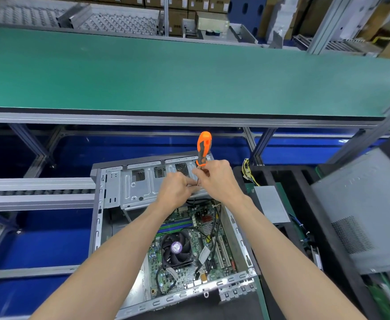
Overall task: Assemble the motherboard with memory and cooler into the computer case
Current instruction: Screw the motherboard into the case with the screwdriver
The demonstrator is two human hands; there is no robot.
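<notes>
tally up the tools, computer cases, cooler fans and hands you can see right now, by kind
Screwdriver: 1
Open computer case: 1
Closed grey case: 1
Cooler fan: 1
Hands: 2, left hand, right hand
Total: 6

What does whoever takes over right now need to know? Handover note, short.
Right hand: grips the orange screwdriver low on its handle, handle end up.
Left hand: fingers curled at the screwdriver's shaft; a screw there cannot be made out.
Both hands are over the drive cage at the far end of the computer case.
Done: motherboard lies in the case with the cooler fan on it.
Left: memory slots look empty; screws unconfirmed; loose black cables across the board.
</notes>
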